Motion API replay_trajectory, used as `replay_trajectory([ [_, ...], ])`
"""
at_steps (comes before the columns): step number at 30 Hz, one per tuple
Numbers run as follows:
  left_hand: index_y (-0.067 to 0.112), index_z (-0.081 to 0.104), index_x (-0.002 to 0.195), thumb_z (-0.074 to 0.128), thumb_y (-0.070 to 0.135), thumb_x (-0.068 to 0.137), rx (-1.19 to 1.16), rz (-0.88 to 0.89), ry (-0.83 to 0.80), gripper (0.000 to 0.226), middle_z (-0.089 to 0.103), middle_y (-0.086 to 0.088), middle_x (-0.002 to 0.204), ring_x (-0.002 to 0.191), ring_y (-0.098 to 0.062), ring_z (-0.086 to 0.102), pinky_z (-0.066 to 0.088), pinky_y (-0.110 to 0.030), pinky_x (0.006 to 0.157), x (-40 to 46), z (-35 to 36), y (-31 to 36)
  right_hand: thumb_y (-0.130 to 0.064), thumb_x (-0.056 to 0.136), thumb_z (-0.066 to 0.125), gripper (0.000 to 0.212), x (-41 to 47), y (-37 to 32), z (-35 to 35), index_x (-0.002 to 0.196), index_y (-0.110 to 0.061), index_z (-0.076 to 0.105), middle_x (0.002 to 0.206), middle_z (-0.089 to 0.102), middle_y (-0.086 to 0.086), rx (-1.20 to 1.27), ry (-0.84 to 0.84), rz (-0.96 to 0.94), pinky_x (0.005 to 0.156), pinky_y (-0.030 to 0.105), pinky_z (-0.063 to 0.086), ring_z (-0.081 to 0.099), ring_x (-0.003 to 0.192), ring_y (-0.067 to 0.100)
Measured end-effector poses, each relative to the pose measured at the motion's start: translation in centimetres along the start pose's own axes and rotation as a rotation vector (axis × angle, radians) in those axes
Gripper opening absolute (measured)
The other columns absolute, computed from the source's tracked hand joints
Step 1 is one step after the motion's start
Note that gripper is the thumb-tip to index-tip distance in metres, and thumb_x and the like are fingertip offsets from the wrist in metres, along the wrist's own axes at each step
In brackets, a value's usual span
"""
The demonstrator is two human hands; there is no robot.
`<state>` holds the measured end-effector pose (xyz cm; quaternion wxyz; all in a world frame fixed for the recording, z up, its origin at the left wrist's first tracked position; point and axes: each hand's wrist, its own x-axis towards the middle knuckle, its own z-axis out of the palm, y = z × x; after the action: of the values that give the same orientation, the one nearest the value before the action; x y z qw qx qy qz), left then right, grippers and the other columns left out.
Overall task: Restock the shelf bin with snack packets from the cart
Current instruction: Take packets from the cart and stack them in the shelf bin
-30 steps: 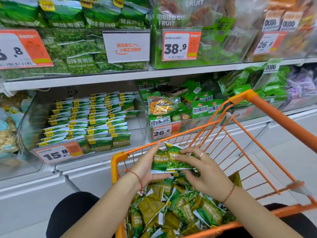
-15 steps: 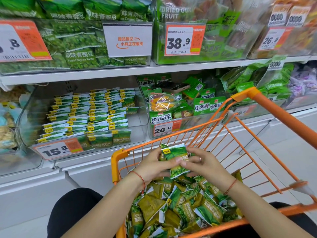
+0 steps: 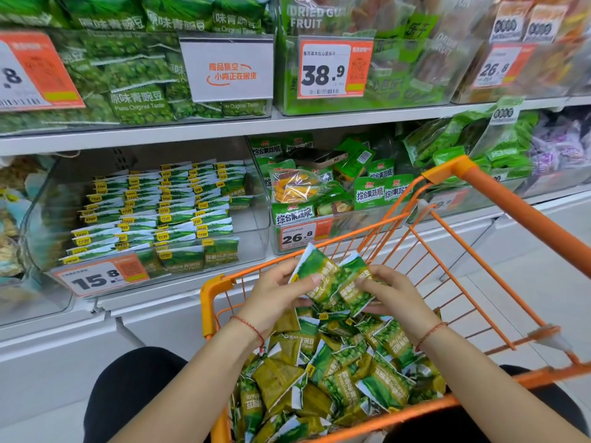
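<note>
Nearest you, a loose heap of small green-and-olive foil snack packets (image 3: 335, 372) fills the bottom of the orange wire shopping cart (image 3: 499, 215), which stands between your dark-clad knees (image 3: 128, 388) and the shelving.

Above that heap, both of your hands meet over a small fanned bunch of green pea packets (image 3: 332, 282), held clear of the pile. Your left hand (image 3: 271, 295), a thin red string bracelet (image 3: 249, 327) at the wrist, grips the bunch from the left with the thumb laid across the front. Your right hand (image 3: 396, 295), wearing a matching red cord (image 3: 430, 334), pinches the bunch's right side with curled fingers; how many packets are in the bunch is hard to tell, perhaps two or three.

Beyond the cart's front rim, on the lower white shelf (image 3: 224, 126), sits the clear plastic shelf bin (image 3: 256, 219) with an orange-and-white price tag reading 15.8 (image 3: 99, 276). Neat rows of the same green packets (image 3: 156, 215) lie inside it, stacked toward the left and front, with bare space along its right side.

Just to its right, a second clear bin tagged 26.8 (image 3: 300, 236) holds green bags of mixed fruit-and-vegetable crisps (image 3: 377, 193).

On the shelf above, larger green pea bags (image 3: 137, 103) stand behind a white sign with orange Chinese lettering (image 3: 230, 70), beside a price tag reading 38.9 (image 3: 332, 70) on a bin of dried fruit.
</note>
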<state>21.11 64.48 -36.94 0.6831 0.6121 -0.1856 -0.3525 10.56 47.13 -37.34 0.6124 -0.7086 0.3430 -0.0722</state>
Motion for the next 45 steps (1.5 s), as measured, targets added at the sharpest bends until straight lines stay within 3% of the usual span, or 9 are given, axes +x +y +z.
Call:
replay_trajectory([
  [4, 0.018, 0.057, 0.104, 0.068, 0.006, 0.083, 0.183, 0.006, -0.01, 0.026, 0.065, -0.005, 0.102, 0.047, -0.002, 0.056, 0.047, -0.017, 0.045, -0.3, 0.6, -0.3, -0.025, 0.093, 0.056, 0.016, -0.8, -0.2, 0.9, 0.105, -0.015, 0.06, 0.118, 0.061, 0.008, 0.151, -0.236, 0.099, 0.065, 0.027, 0.058, 0.068, 0.095, 0.026],
  [10, 0.017, 0.059, 0.095, 0.076, 0.022, 0.076, 0.356, 0.076, 0.061, 0.026, 0.062, 0.002, 0.103, 0.051, -0.016, 0.063, 0.056, -0.032, 0.054, -0.2, 0.7, -1.1, -0.04, 0.075, 0.071, 0.045, -1.5, -0.1, 1.2, 0.113, -0.025, 0.053, 0.126, 0.048, -0.008, 0.095, -0.363, -0.005, 0.081, 0.03, 0.057, 0.057, 0.115, 0.015],
  [13, 0.025, 0.052, 0.097, 0.075, 0.041, 0.074, 0.516, 0.121, 0.17, 0.036, 0.057, 0.009, 0.1, 0.054, -0.018, 0.065, 0.055, -0.032, 0.058, -0.5, 0.9, -1.2, -0.046, 0.067, 0.082, 0.086, -1.0, 0.5, 1.2, 0.136, -0.013, 0.042, 0.144, 0.034, -0.001, 0.053, -0.336, -0.016, 0.083, 0.033, 0.057, 0.05, 0.124, 0.016],
  [17, 0.029, 0.046, 0.086, 0.058, 0.071, 0.064, 0.534, 0.122, 0.219, 0.049, 0.061, 0.003, 0.078, 0.061, -0.018, 0.066, 0.056, -0.041, 0.063, -0.8, 1.0, -1.1, -0.023, 0.084, 0.068, 0.042, -1.1, 0.1, 1.4, 0.12, -0.015, 0.048, 0.124, 0.048, -0.007, 0.192, -0.345, 0.02, 0.084, 0.034, 0.057, 0.063, 0.1, 0.004],
  [21, 0.023, 0.058, 0.066, 0.064, 0.058, 0.071, 0.478, 0.073, 0.082, 0.036, 0.066, 0.003, 0.071, 0.063, -0.013, 0.07, 0.054, -0.035, 0.063, -0.8, 1.3, -1.1, -0.046, 0.055, 0.088, 0.114, -0.6, 0.1, 1.3, 0.145, -0.007, 0.029, 0.149, 0.031, 0.016, 0.299, -0.315, 0.048, 0.084, 0.036, 0.056, 0.044, 0.131, 0.024],
  [27, 0.021, 0.061, 0.073, 0.07, 0.039, 0.079, 0.449, 0.068, 0.117, 0.021, 0.069, 0.003, 0.072, 0.061, -0.012, 0.069, 0.054, -0.026, 0.059, -0.4, 0.9, -1.5, -0.022, 0.087, 0.064, 0.039, -1.0, -0.7, 2.0, 0.12, -0.005, 0.052, 0.118, 0.061, 0.02, 0.165, -0.209, -0.029, 0.076, 0.027, 0.058, 0.064, 0.099, 0.013],
  [32, 0.015, 0.062, 0.08, 0.071, 0.022, 0.082, 0.213, -0.041, 0.135, 0.011, 0.068, 0.001, 0.06, 0.051, -0.01, 0.066, 0.053, -0.019, 0.051, 0.0, 0.5, -0.8, -0.022, 0.083, 0.068, 0.038, -0.8, -0.5, 3.7, 0.111, -0.003, 0.051, 0.111, 0.047, 0.034, 0.329, -0.089, -0.021, 0.076, 0.028, 0.058, 0.062, 0.104, 0.014],
  [40, 0.013, 0.06, 0.089, 0.07, 0.021, 0.084, 0.284, 0.007, 0.129, 0.014, 0.061, 0.0, 0.047, 0.039, -0.011, 0.056, 0.049, -0.022, 0.044, -0.4, 0.5, -0.7, -0.015, 0.087, 0.064, 0.018, -0.9, -1.0, 3.7, 0.093, -0.013, 0.047, 0.073, 0.028, -0.001, 0.35, -0.004, -0.117, 0.077, 0.033, 0.058, 0.055, 0.088, 0.011],
  [45, 0.033, 0.049, 0.106, 0.076, 0.041, 0.075, 0.258, 0.054, 0.192, 0.042, 0.06, 0.004, 0.09, 0.075, -0.012, 0.064, 0.055, -0.028, 0.062, -0.4, 0.8, -0.1, -0.02, 0.085, 0.066, 0.044, -0.7, -0.9, 3.4, 0.122, -0.009, 0.045, 0.091, 0.039, 0.008, 0.244, -0.024, -0.143, 0.079, 0.033, 0.058, 0.058, 0.09, 0.013],
])
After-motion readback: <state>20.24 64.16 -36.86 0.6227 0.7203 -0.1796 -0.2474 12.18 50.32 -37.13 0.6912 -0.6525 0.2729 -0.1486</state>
